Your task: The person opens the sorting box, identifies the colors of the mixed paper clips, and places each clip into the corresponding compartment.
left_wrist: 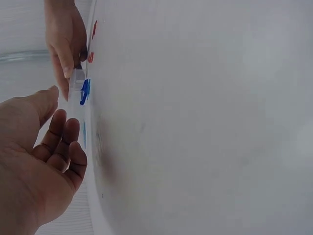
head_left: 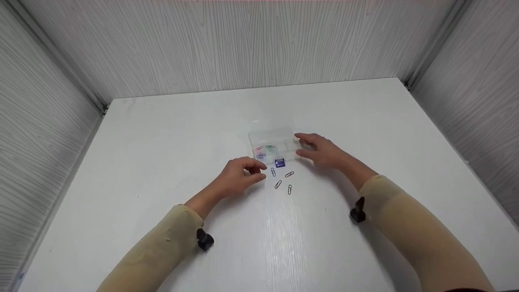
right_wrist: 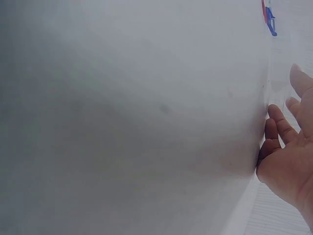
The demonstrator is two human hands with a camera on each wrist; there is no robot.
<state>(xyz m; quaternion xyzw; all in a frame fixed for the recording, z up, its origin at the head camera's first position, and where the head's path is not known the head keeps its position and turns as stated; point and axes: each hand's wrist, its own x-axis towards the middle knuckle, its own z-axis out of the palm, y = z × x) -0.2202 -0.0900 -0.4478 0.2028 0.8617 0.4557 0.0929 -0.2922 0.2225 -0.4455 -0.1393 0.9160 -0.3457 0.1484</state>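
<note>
A clear plastic compartment box (head_left: 287,155) stands at mid-table with its transparent lid (head_left: 271,134) raised. Coloured paper clips (head_left: 260,156) lie in its left compartments. Right before its front edge is a small square blue-purple clip (head_left: 280,163). Several loose paper clips (head_left: 278,184) are scattered closer to the person, including a blue one (head_left: 273,172). My left hand (head_left: 242,177) hovers at the box's front left corner, fingers loosely bent, thumb and forefinger apart, holding nothing. My right hand (head_left: 322,151) is at the box's right end, thumb and fingers spread, fingertips right at its side.
The white table (head_left: 170,134) meets a pale wood-grain panel (head_left: 259,44) at the back, with similar panels on both sides. Black wrist-camera mounts (head_left: 204,239) sit on the beige sleeves (head_left: 162,251).
</note>
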